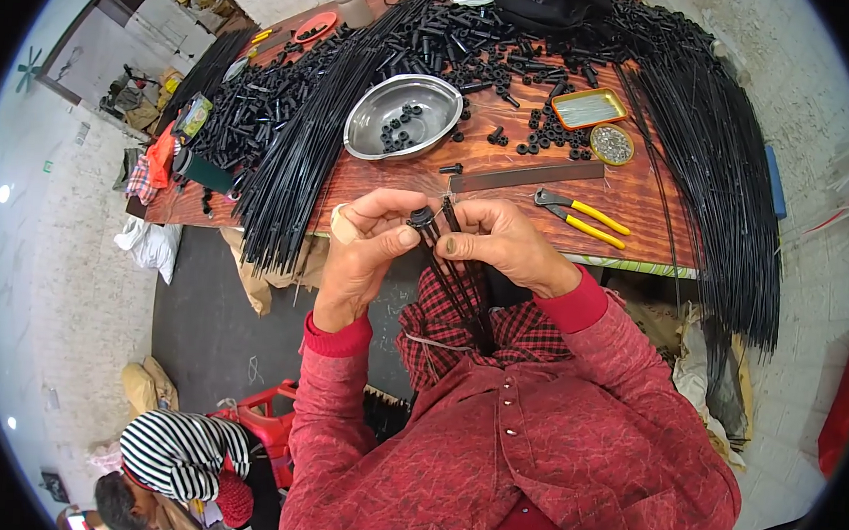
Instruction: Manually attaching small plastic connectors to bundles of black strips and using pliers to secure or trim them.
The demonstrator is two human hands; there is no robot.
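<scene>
My left hand [366, 240], with a beige bandage on one finger, pinches a small black round fitting [419, 219] between thumb and fingertips. Thin black rods [459, 296] run down from the two hands toward my lap. My right hand [506, 243] is closed on the upper part of these rods, beside the fitting. Whether the rods sit inside the fitting is too small to tell. Just beyond my hands lie a dark flat bar [527, 177] and end-cutting pliers [583, 218] with yellow handles. A steel bowl [352, 129] holds several black rings.
Long black rod bundles lie at left [300, 160] and right [712, 166], overhanging the wooden table [400, 188]. Black fittings [447, 48] are heaped at the back. An orange-rimmed tray [557, 115] and a round dish [630, 153] hold metal pieces. A person in stripes [180, 449] bends at lower left.
</scene>
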